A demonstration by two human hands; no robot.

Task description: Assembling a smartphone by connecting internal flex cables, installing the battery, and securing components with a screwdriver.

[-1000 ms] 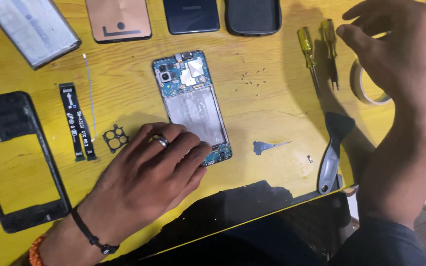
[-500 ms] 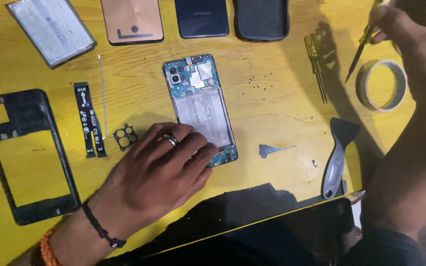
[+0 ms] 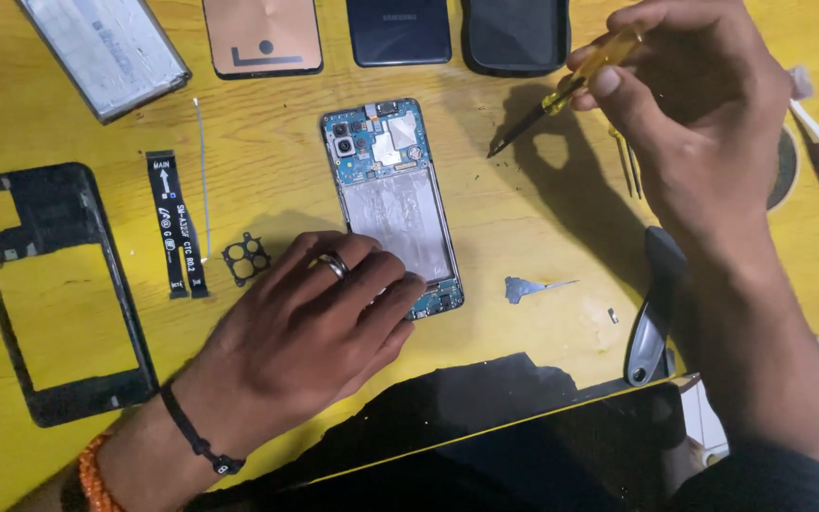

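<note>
Fingers [image 3: 372, 284] of the left hand [image 3: 305, 332], one of them ringed, are laid flat and close together on the lower left part of an opened phone [image 3: 392, 204], whose lower corner is hidden beneath them. The phone is seen lying face down near the middle of the yellow table [image 3: 523, 228], its circuit board and bare metal bay exposed. A yellow-handled screwdriver [image 3: 561, 95] is pinched between the thumb and fingers of the right hand [image 3: 694, 104]; its dark tip is held above the table just right of the phone's top, not touching it. The handle's end is covered by the fingers.

Left of the phone, a small camera bezel [image 3: 245, 258], a flat ribbon cable [image 3: 175, 224] and a black frame [image 3: 49, 294] are laid out. A grey pry tool [image 3: 654, 313] and a small metal piece [image 3: 528, 286] are seen to the right. Along the top edge, a battery [image 3: 106, 52], a copper-coloured back cover [image 3: 263, 36], a dark cover [image 3: 398, 30] and a black case [image 3: 516, 33] are cut off. What lies under the right wrist cannot be made out.
</note>
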